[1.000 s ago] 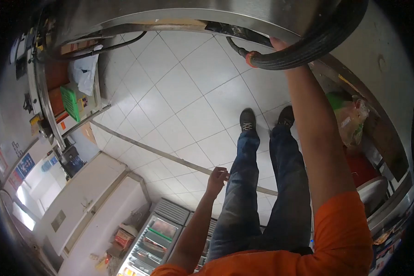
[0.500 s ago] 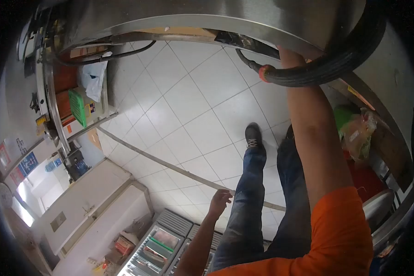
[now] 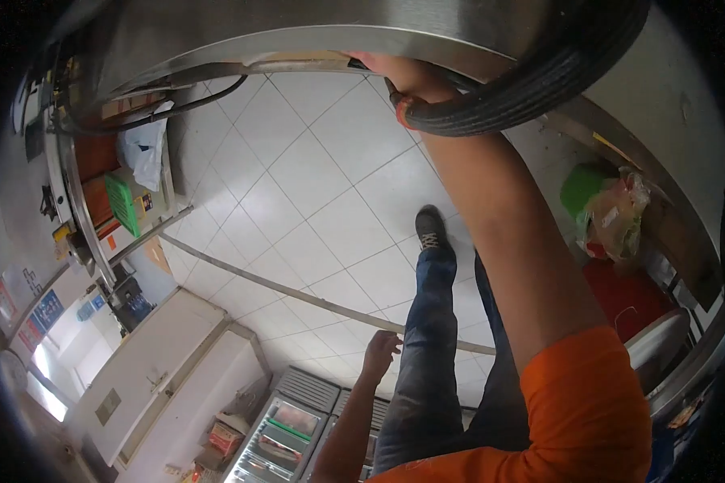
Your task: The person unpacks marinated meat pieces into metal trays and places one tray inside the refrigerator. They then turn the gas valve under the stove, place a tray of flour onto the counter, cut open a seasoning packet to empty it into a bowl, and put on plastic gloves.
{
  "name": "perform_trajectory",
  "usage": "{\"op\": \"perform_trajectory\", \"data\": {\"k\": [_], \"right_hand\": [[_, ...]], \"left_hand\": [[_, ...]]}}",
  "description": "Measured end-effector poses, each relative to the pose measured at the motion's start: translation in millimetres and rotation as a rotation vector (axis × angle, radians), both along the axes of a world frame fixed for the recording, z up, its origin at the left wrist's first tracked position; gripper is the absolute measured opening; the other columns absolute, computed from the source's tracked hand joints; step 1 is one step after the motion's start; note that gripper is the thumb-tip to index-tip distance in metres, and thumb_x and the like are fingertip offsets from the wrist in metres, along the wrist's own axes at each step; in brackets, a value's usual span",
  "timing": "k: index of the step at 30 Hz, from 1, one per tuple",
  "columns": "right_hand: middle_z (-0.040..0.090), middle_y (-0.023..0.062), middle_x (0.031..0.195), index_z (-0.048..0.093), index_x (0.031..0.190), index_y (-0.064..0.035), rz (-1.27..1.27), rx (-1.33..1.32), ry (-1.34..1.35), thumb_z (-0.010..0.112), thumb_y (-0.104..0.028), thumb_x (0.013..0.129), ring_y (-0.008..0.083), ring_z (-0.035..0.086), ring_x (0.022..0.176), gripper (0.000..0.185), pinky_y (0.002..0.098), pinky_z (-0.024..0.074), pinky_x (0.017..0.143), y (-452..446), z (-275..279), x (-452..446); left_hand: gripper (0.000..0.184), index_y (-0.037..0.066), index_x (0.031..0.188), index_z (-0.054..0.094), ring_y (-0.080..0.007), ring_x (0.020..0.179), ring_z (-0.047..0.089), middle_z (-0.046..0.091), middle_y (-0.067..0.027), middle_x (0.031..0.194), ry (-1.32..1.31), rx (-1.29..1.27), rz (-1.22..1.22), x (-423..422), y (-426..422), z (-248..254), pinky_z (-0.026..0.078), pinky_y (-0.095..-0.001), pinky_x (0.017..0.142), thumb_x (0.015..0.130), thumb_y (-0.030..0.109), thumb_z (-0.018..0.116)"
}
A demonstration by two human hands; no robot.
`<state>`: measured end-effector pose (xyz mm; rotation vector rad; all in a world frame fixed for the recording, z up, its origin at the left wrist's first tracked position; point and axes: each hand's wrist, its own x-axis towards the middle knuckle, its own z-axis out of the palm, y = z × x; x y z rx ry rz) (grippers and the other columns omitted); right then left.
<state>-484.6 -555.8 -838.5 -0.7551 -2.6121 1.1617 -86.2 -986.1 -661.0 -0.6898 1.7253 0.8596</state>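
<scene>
My right hand (image 3: 377, 62) reaches up and forward under the edge of a curved metal surface (image 3: 338, 36) at the top of the view. Its fingers are mostly hidden, so whether they hold anything cannot be told. A thick black ribbed cable or hose (image 3: 532, 92) with an orange-red band (image 3: 403, 113) crosses in front of that forearm. Beside my left thigh, my left hand (image 3: 381, 354) hangs low, fingers loosely bent and slightly apart, with nothing visible in it.
White floor tiles (image 3: 298, 177) lie below, crossed by a long grey strip (image 3: 282, 287). On the left, a shelf holds a green basket (image 3: 121, 205) and a white plastic bag (image 3: 147, 149). A clear bag (image 3: 616, 217) sits at the right above a red surface (image 3: 624, 294).
My right hand has moved left along the underside of the metal edge. The ribbed cable appears shifted left, and the whole view has moved slightly. My left hand stays beside my thigh.
</scene>
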Motion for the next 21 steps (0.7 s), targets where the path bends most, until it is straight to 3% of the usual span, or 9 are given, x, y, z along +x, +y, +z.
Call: {"op": "perform_trajectory", "data": {"k": [5, 7, 8, 10, 11, 13, 15, 19, 21], "right_hand": [[0.064, 0.0103, 0.123, 0.055, 0.136, -0.0078, -0.162, -0.198, 0.081, 0.061, -0.028, 0.098, 0.0245, 0.060, 0.114, 0.043, 0.0426, 0.0457, 0.103, 17.0, -25.5, 62.2], [0.064, 0.0100, 0.123, 0.055, 0.137, -0.0079, -0.412, -0.685, 0.041, 0.061, -0.028, 0.099, 0.0242, 0.060, 0.115, 0.044, 0.0424, 0.0457, 0.103, 26.8, -43.5, 86.7], [0.060, 0.0121, 0.129, 0.052, 0.141, -0.0083, -0.674, -1.158, -0.001, 0.064, -0.034, 0.097, 0.0247, 0.056, 0.122, 0.052, 0.0391, 0.0412, 0.108, 29.3, -41.7, 95.9], [0.055, 0.0145, 0.137, 0.049, 0.144, -0.0095, -0.958, -1.663, -0.058, 0.065, -0.038, 0.095, 0.0235, 0.051, 0.130, 0.058, 0.0349, 0.0366, 0.114, 36.6, -40.8, 100.2], [0.056, 0.0143, 0.134, 0.050, 0.142, -0.0090, -1.024, -1.767, -0.055, 0.065, -0.037, 0.095, 0.0234, 0.052, 0.127, 0.056, 0.0351, 0.0374, 0.111, 42.4, -45.6, 90.0], [0.058, 0.0137, 0.130, 0.052, 0.138, -0.0080, -1.058, -1.748, 0.010, 0.066, -0.034, 0.095, 0.0231, 0.054, 0.121, 0.051, 0.0357, 0.0391, 0.105, 47.3, -37.8, 65.7], [0.060, 0.0132, 0.125, 0.054, 0.133, -0.0070, -1.092, -1.646, 0.064, 0.066, -0.031, 0.095, 0.0228, 0.056, 0.114, 0.047, 0.0363, 0.0408, 0.100, 42.4, -30.4, 46.0], [0.064, 0.0122, 0.116, 0.058, 0.125, -0.0050, -1.197, -1.486, 0.091, 0.066, -0.025, 0.094, 0.0222, 0.060, 0.101, 0.038, 0.0374, 0.0442, 0.088, 40.6, -22.4, 44.8], [0.066, 0.0117, 0.111, 0.060, 0.121, -0.0040, -1.265, -1.413, 0.065, 0.066, -0.022, 0.094, 0.0220, 0.062, 0.094, 0.033, 0.0379, 0.0459, 0.082, 39.8, -17.0, 64.6]], "left_hand": [[0.025, 0.002, 0.114, 0.060, -0.0169, 0.080, 0.065, 0.070, -0.0083, 0.097, 0.164, 0.123, -0.187, -28.7, 35.2, -16.8, 0.051, -0.0305, 0.068, 0.102, 0.023, 0.054], [0.033, 0.001, 0.122, 0.054, -0.0244, 0.089, 0.063, 0.065, -0.0130, 0.107, 0.321, 0.186, -0.268, -66.6, 78.6, -41.4, 0.052, -0.0362, 0.076, 0.098, 0.023, 0.061], [0.048, 0.001, 0.130, 0.048, -0.0307, 0.099, 0.060, 0.060, -0.0171, 0.117, 0.481, 0.177, -0.252, -98.9, 115.3, -50.8, 0.052, -0.0407, 0.081, 0.092, 0.021, 0.069], [0.084, 0.001, 0.146, 0.037, -0.0432, 0.119, 0.056, 0.050, -0.0251, 0.136, 0.853, 0.163, -0.203, -174.9, 193.3, -64.9, 0.053, -0.0498, 0.092, 0.080, 0.018, 0.086], [0.109, 0.003, 0.157, 0.016, -0.0423, 0.130, 0.047, 0.039, -0.0243, 0.147, 1.070, 0.208, -0.240, -219.9, 228.1, -76.5, 0.047, -0.0495, 0.100, 0.076, 0.013, 0.089], [0.105, 0.008, 0.157, 0.026, -0.0442, 0.138, 0.034, 0.034, -0.0245, 0.150, 1.332, 0.183, -0.338, -295.9, 284.9, -84.5, 0.040, -0.0516, 0.107, 0.073, 0.010, 0.089], [0.062, 0.028, 0.137, 0.061, -0.0423, 0.134, 0.042, 0.048, -0.0165, 0.144, 1.389, 0.173, -0.450, -345.8, 317.7, -96.5, 0.038, -0.0550, 0.107, 0.079, 0.022, 0.082], [0.020, 0.025, 0.102, 0.076, -0.0321, 0.128, 0.050, 0.062, -0.0069, 0.127, 1.297, -0.121, -0.659, -373.1, 309.7, -94.8, 0.045, -0.0469, 0.100, 0.084, 0.034, 0.076], [0.021, 0.019, 0.091, 0.077, -0.0325, 0.121, 0.056, 0.072, -0.0087, 0.108, 1.381, -0.189, -0.621, -383.3, 296.1, -80.0, 0.050, -0.0394, 0.095, 0.085, 0.039, 0.075]]}}
